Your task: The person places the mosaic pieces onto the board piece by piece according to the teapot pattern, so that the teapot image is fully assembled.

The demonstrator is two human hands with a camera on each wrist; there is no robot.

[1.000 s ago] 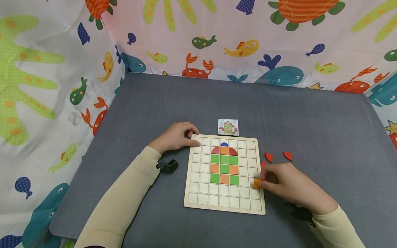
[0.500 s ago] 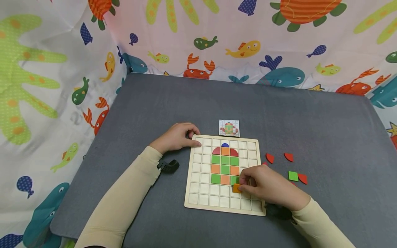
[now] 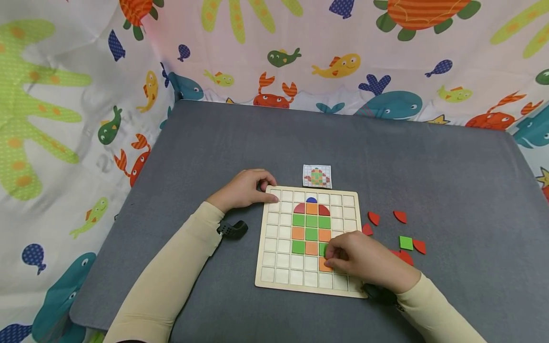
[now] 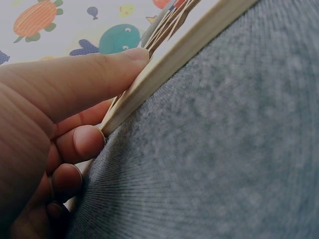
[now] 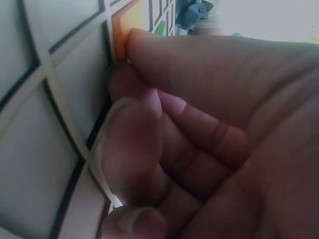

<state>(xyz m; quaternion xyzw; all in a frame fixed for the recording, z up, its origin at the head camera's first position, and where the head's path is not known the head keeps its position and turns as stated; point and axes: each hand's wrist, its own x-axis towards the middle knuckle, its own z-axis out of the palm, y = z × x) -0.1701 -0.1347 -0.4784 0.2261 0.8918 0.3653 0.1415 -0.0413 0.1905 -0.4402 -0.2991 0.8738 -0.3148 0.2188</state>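
You're pinching the orange tile (image 3: 322,266) w/ your R grip (image 3: 371,259), tile sitting at the fingertips, at a cell just nearer you than the green tile (image 3: 322,248) under the grip; your L grip (image 3: 245,190) is steadying the board (image 3: 283,276) by its corner. Ideally you're squaring the orange edges w/ the cell walls & pressing lightly, w/o bumping neighbors, b4 letting go.

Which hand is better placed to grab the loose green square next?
Probably the right hand, once it leaves the orange square: it's nearer the green square. The left hand is farther, gripping the board.
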